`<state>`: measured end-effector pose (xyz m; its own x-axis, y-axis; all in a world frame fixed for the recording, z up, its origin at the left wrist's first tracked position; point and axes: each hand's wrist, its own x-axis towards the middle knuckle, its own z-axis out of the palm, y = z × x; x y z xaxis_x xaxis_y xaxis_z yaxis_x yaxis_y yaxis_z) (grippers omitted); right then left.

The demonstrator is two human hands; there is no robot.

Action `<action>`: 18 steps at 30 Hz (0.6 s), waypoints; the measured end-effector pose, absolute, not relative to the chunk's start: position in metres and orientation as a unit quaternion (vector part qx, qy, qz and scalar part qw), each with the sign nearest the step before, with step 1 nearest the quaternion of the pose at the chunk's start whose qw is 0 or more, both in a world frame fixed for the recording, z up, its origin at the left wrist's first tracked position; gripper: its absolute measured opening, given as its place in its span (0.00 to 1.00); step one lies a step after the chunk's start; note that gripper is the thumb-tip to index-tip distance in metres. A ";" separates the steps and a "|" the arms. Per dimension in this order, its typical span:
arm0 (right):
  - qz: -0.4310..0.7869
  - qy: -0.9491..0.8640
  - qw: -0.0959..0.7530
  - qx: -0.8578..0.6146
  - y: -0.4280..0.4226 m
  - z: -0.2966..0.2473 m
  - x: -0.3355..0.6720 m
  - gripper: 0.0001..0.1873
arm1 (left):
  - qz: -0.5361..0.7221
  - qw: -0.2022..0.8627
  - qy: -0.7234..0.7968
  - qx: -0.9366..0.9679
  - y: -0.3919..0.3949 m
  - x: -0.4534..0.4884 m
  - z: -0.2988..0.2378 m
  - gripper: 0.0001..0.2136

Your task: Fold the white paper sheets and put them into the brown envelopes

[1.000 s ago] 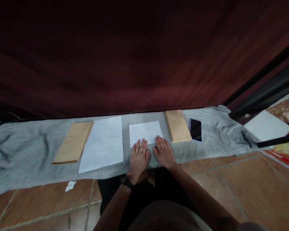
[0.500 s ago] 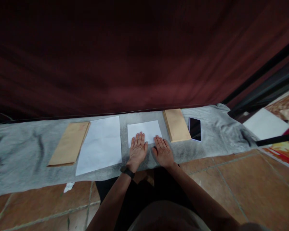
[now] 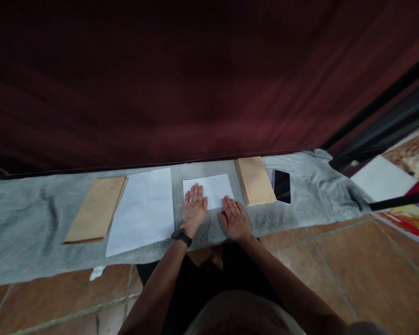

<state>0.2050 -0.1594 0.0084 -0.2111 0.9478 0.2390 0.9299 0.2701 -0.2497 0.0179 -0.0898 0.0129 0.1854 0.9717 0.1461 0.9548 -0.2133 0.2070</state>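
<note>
Lying flat on the grey-draped table point(image 3: 282, 216), the small paper point(image 3: 214, 188) sits directly in front of the person, under both hands. The left hand point(image 3: 194, 209) rests palm down over its left part, fingers stretched out and close together, fingertips short of the far edge. The right hand point(image 3: 236, 221) is also palm down, its fingertips at the near right corner and the rest of it over the cloth. Neither grip is closed round anything; both hands are flattened out. A dark watch point(image 3: 181, 237) circles the left wrist.

To the left of the small paper, a little apart from it, lies the large sheet point(image 3: 143, 211), white and set slightly askew. Along its left side lies the brown paper point(image 3: 95, 209), its upper right corner meeting the sheet; which overlaps which cannot be told.

To the right, near the right hand, is the brown stack point(image 3: 256, 180), its layers showing along the left edge. The phone point(image 3: 282, 186) lies just beside it, screen dark.

Behind the table hangs the dark red curtain point(image 3: 209, 93). Below are floor tiles point(image 3: 310, 265), with a white scrap point(image 3: 97, 272) near the table's front edge.
</note>
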 end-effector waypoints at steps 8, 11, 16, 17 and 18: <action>0.071 -0.800 0.165 -0.573 -0.103 0.024 0.175 0.27 | 0.113 0.058 0.603 0.788 -0.079 0.025 0.017 0.27; 0.073 -0.802 0.149 -0.574 -0.080 0.019 0.163 0.26 | 0.102 0.059 0.599 0.792 -0.073 0.023 0.018 0.27; 0.046 -0.773 0.164 -0.611 -0.065 0.007 0.170 0.27 | 0.121 0.041 0.635 0.762 -0.067 0.008 0.015 0.27; 0.040 -0.763 0.165 -0.623 -0.066 0.005 0.173 0.28 | 0.126 0.038 0.642 0.755 -0.066 0.005 0.014 0.28; 0.035 -0.752 0.166 -0.637 -0.068 0.004 0.177 0.29 | 0.131 0.036 0.647 0.750 -0.067 0.002 0.013 0.28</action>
<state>0.1774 -0.0678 0.0039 -0.1328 0.9696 0.2057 0.9465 0.1856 -0.2639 0.0025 -0.0668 0.0126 0.1278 0.9803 0.1509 0.9615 -0.1597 0.2235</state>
